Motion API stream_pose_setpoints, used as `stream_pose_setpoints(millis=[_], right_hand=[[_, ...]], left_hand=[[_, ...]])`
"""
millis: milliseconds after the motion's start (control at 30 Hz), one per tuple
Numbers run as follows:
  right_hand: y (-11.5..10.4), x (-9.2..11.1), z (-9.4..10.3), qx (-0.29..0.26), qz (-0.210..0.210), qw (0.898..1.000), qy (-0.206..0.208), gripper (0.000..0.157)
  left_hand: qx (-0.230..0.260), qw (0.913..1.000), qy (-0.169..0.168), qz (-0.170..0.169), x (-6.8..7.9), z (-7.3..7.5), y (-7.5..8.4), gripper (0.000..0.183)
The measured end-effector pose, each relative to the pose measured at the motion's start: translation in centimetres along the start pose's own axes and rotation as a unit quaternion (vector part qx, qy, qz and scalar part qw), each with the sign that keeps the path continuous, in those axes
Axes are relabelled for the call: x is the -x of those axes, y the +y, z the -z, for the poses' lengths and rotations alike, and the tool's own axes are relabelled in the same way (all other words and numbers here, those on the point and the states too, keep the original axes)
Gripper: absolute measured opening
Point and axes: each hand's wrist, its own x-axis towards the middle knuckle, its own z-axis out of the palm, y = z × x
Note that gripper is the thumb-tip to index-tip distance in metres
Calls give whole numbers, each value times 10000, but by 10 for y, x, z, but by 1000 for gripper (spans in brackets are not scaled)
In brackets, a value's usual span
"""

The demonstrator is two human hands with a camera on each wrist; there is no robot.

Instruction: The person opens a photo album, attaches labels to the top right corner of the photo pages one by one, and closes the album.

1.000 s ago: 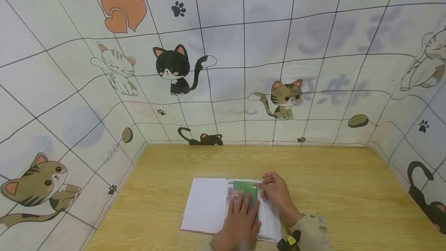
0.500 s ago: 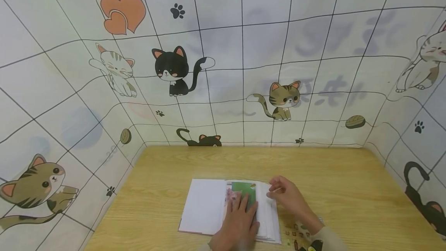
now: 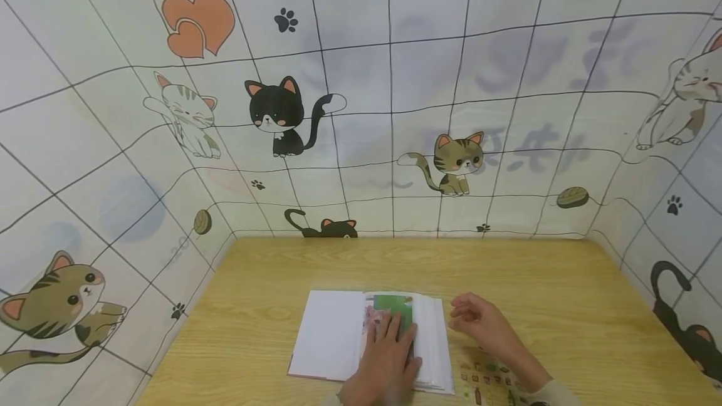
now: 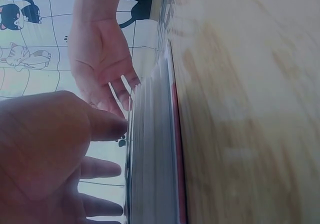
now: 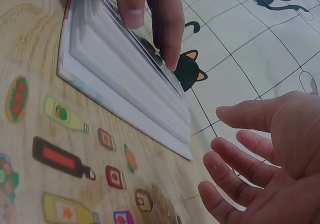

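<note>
A small thick album (image 3: 333,334) with clear sleeves lies spread on the table. Its right side shows a card (image 3: 392,302) with a green area and a pink figure. A tiny brownish-yellow sticker (image 3: 408,299) sits at the card's top right corner. My left hand (image 3: 383,362) rests flat on that card with fingers spread, hiding its lower part. Past the album's right edge is my right hand (image 3: 487,327), fingers loosely bent and apart; the right wrist view shows nothing in that hand (image 5: 270,159). Below it lies a see-through sheet of food stickers (image 3: 487,379).
Bottle stickers (image 5: 60,159) and other food pictures spread beside the album's edge in the right wrist view. The wooden table (image 3: 254,281) meets a wall covering (image 3: 366,143) printed with cats and grid lines at the back and both sides.
My right hand has left the card's top corner, where its fingertips were, and moved right past the album. The small sticker there is uncovered now. My left hand has stayed on the card.
</note>
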Motion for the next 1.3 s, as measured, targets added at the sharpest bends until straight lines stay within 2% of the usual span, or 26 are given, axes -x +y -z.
stream_pose_setpoints(millis=[133,333,600,767,900,1100,1300], right_hand=[[2,3,1,52,-87,9999,34,36],[3,6,-3,-170,35,9998,-138,34],[6,7,-20,-468,276,9982,-256,33],[7,8,-33,-33,0,10000,59,33],[7,9,-39,405,-14,9991,144,39],[4,11,-41,618,93,9979,-193,53],[3,12,-40,824,276,9936,-722,67]], left_hand=[[125,9999,13,34,1,0,0,57],[147,9995,186,-203,6,1,-2,65],[251,9989,37,-383,12,2,-6,86],[314,9989,34,-358,14,2,-5,85],[364,9985,92,-391,15,4,-6,83],[269,9981,247,-502,17,6,-9,84],[272,9981,214,-514,17,7,-11,84]])
